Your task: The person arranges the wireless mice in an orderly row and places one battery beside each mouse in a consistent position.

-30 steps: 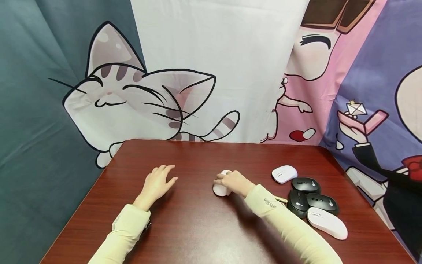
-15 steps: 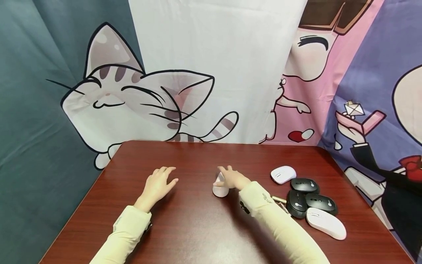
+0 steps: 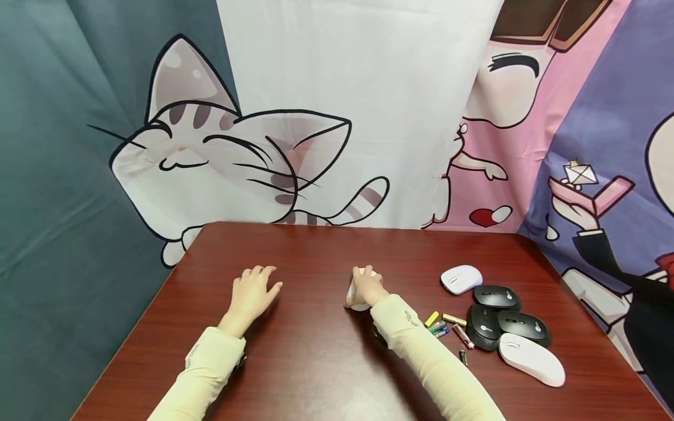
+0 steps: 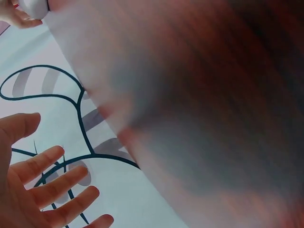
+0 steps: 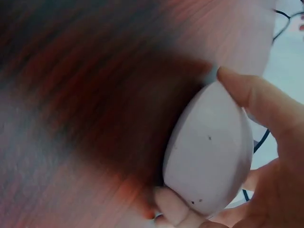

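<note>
Near the table's middle my right hand (image 3: 367, 286) grips a white computer mouse (image 5: 209, 147). In the right wrist view the thumb lies at one end of the mouse and fingertips curl round the other; a few tiny dark specks mark its smooth shell. The head view shows only part of this mouse, as the hand covers the rest. My left hand (image 3: 250, 299) is apart from it, to the left, over the table and holding nothing. Its fingers are spread and relaxed, as the left wrist view also shows.
On the right of the brown table (image 3: 295, 362) lie a small white mouse (image 3: 461, 279), a longer white mouse (image 3: 532, 358) and several black mice (image 3: 484, 327). Small coloured cylinders like batteries (image 3: 463, 337) lie beside them. A cartoon-printed cloth (image 3: 337, 70) hangs behind the far edge.
The right hand shifted its hold: its fingers lifted and spread beside the mouse, then closed round it. The right forearm moved left, uncovering the small cylinders. The left hand stays almost still.
</note>
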Available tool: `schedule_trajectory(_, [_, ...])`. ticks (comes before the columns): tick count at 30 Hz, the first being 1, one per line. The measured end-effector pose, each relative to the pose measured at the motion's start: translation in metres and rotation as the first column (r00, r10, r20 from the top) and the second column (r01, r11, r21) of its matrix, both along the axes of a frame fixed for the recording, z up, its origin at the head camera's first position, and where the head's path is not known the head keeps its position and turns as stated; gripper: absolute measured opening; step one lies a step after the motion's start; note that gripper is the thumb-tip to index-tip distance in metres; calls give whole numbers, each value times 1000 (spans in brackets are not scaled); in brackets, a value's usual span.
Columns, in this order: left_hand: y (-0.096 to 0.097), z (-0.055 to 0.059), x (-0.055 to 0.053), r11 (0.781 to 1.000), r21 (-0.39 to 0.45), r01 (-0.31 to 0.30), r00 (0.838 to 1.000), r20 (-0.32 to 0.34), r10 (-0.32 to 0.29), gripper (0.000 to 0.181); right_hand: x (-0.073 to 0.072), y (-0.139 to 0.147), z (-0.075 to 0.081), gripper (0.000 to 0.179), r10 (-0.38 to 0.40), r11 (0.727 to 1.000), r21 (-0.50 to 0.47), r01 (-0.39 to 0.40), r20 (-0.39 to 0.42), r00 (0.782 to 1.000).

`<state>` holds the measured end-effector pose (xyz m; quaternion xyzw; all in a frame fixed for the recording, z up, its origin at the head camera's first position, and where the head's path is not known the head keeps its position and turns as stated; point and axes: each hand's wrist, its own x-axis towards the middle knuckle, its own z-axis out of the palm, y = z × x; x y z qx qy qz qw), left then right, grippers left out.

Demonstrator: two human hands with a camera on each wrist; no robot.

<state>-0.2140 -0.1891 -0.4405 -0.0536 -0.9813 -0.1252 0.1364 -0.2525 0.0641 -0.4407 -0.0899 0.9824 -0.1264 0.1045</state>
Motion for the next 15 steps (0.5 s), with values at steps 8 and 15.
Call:
schedule_trajectory(8, [-4,-2,4,1000,17,7,1000,8,-7,40,-10,-12,1,68,74,993,-81,-82,-95,993])
schedule_trajectory(15, [-7,3,4,999,37,2,1000,-19,-1,40,-23,-55,5,76,145,983,-101,-156,-108,983])
